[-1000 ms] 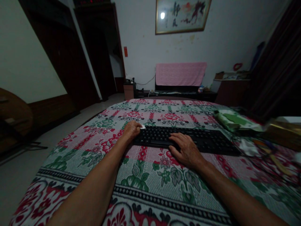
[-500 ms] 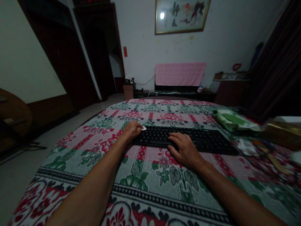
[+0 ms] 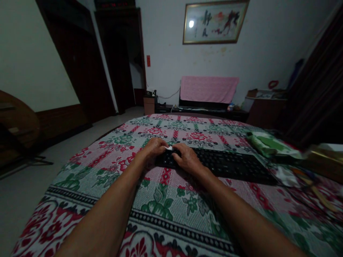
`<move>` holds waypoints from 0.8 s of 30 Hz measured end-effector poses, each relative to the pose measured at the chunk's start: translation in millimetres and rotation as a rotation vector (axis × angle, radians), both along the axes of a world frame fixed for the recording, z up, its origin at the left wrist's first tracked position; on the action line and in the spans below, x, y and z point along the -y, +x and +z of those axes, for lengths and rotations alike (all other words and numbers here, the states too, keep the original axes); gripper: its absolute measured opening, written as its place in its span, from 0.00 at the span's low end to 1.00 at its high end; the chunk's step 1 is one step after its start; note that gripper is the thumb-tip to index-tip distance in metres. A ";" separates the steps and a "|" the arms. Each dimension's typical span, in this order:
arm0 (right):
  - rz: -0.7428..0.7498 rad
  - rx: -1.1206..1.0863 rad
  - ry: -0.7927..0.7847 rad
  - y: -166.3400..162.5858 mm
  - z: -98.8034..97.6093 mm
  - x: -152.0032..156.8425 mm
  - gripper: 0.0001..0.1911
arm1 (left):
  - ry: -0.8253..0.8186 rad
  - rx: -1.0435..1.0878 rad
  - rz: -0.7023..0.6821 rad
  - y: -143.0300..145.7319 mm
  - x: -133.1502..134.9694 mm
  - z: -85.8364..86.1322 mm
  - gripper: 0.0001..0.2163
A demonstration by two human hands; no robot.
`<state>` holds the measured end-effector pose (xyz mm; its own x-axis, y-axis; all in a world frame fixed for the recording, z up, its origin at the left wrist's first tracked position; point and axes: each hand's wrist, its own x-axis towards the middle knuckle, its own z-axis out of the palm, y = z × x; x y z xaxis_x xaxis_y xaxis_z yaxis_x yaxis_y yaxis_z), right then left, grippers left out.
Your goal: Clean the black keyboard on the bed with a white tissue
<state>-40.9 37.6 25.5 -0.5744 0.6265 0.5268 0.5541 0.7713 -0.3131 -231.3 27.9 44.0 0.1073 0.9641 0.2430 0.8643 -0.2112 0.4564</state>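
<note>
A black keyboard point(image 3: 233, 164) lies across the patterned tablecloth in front of me. Over its left end, my left hand point(image 3: 155, 147) is closed on a small white tissue point(image 3: 169, 147), most of it hidden by the fingers. My right hand point(image 3: 187, 157) meets it there, thumb and fingers pinched at the tissue's right side. Both hands sit low over the left keys and cover some of them. Whether the tissue touches the keys, I cannot tell.
To the right lie a green-and-white soft packet point(image 3: 272, 145), a crumpled white piece point(image 3: 286, 176), dark cables and a yellowish strip point(image 3: 320, 192). A box point(image 3: 327, 160) stands at the far right. The floral tablecloth point(image 3: 160, 200) covers the table.
My right hand has moved left from the middle of the keyboard to the white tissue. My left hand stays at the keyboard's left end. The view has shifted slightly.
</note>
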 end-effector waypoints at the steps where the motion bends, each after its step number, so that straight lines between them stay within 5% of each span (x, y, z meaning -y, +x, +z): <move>1: 0.000 -0.006 -0.007 -6.2 -1.0 -2.0 0.13 | 0.012 0.033 -0.008 -0.1 0.3 -0.8 0.17; 18: -0.057 0.134 -0.021 15.0 -3.3 -8.3 0.10 | -0.034 -0.236 0.124 5.6 1.8 15.1 0.15; 24: -0.061 0.112 -0.008 13.1 -6.3 -9.4 0.12 | 0.006 -0.268 0.015 15.9 3.1 11.1 0.18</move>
<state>-27.9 47.0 19.1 -0.5898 0.6663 0.4562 0.6322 0.7325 -0.2526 -215.3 24.8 55.1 0.1546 0.9646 0.2135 0.9571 -0.1998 0.2099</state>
